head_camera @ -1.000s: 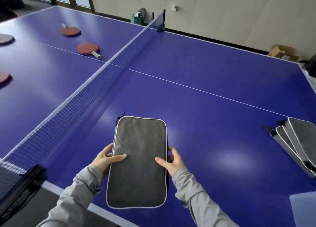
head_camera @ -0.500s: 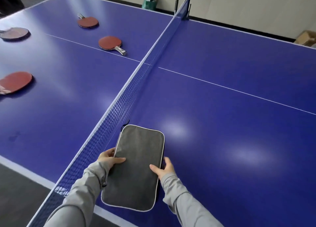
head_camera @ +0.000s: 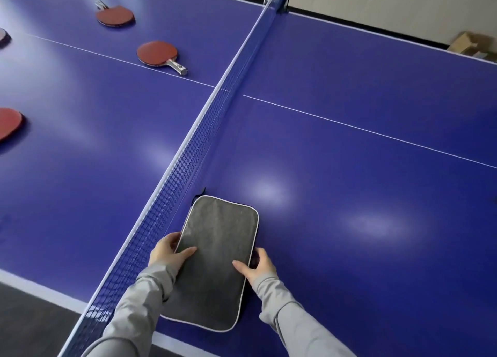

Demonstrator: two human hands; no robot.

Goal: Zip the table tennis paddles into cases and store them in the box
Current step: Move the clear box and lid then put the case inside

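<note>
Case (head_camera: 217,260), grey, was held at lower centre, just beside the net (head_camera: 188,152); its edges were pinched by both hands, left (head_camera: 168,252) and right (head_camera: 258,265), probably to carry it toward the paddles (head_camera: 157,53) at upper left.

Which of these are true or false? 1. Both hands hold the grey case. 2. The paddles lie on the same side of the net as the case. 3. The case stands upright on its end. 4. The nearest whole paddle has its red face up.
1. True: the left hand and right hand grip the grey case by its long edges.
2. False: the paddles lie across the net, on the other half of the table.
3. False: the case lies flat, its far end pointing along the net.
4. True: the paddle by the centre line shows its red face.
</note>
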